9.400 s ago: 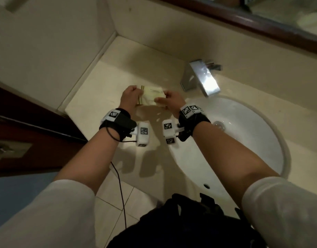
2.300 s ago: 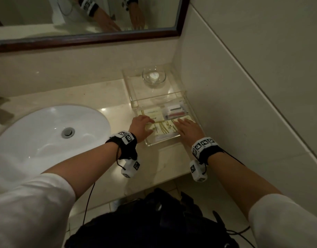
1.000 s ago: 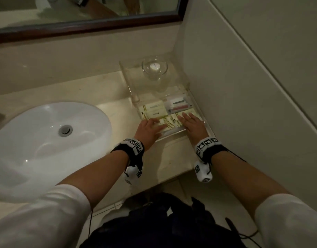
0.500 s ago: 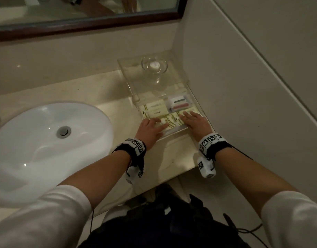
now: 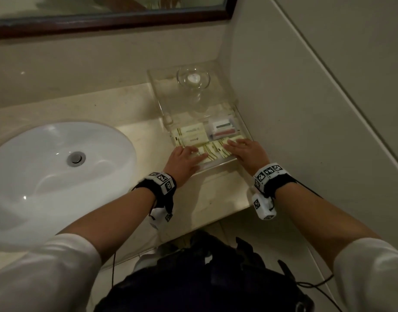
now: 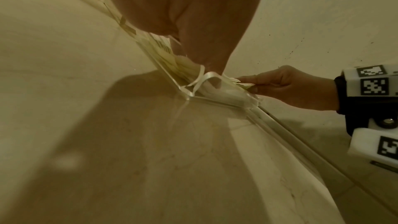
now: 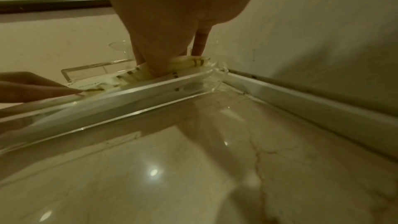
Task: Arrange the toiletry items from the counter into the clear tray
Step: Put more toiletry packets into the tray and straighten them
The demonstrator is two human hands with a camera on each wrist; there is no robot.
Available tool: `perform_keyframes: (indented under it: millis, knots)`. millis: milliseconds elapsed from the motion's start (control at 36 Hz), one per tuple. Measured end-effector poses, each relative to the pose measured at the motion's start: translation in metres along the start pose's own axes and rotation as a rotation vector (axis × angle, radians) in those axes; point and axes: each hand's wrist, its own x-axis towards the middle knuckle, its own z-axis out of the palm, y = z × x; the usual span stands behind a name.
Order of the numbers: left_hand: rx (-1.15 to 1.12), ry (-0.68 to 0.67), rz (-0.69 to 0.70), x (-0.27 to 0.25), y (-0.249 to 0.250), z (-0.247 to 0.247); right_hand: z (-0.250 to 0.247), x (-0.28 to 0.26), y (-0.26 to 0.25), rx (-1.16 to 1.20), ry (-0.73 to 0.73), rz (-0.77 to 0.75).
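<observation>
The clear tray sits in the counter's right corner against the wall. Its front row holds pale sachets with yellow-green stripes. Behind them lie cream boxes and a clear-wrapped kit with green and red pieces. My left hand lies flat on the left end of the sachets, and my right hand lies flat on the right end. In the right wrist view my thumb presses into the sachets behind the tray's front wall. The left wrist view shows the right hand's fingertips on the sachet edges.
A glass bowl stands on the tray's raised rear shelf. The white sink basin fills the counter's left part. The side wall runs close along the tray's right. A mirror frame hangs above, and a black bag lies below the counter edge.
Both hands carried sachets from beside the faucet to the tray. Over the last second they stay flat on the front row, with the right hand shifted slightly towards the rear.
</observation>
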Motion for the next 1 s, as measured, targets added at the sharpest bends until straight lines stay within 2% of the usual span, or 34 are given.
perform_keyframes:
  millis: [250, 333, 472, 583, 694, 833, 1000]
  knots:
    - [-0.146, 0.008, -0.112, -0.001, 0.002, -0.003, 0.001, -0.002, 0.000, -0.010, 0.063, 0.004]
    - [-0.177, 0.014, -0.137, -0.001, 0.002, -0.006, 0.002, -0.001, 0.002, -0.013, 0.036, -0.011]
    - [-0.240, 0.002, -0.103, 0.001, -0.001, -0.016, 0.005, -0.004, 0.004, -0.052, -0.018, 0.001]
    - [-0.304, 0.047, -0.158, 0.009, -0.003, -0.027, 0.000, -0.001, 0.000, 0.027, 0.023, 0.033]
    - [-0.309, 0.061, -0.256, 0.020, -0.005, -0.037, -0.007, 0.009, -0.002, 0.202, 0.100, 0.092]
    - [-0.243, -0.031, -0.289, 0.032, -0.008, -0.037, -0.009, 0.029, -0.002, 0.279, 0.077, 0.146]
    - [-0.104, -0.127, -0.267, 0.040, -0.009, -0.031, -0.001, 0.047, -0.002, 0.211, -0.074, 0.190]
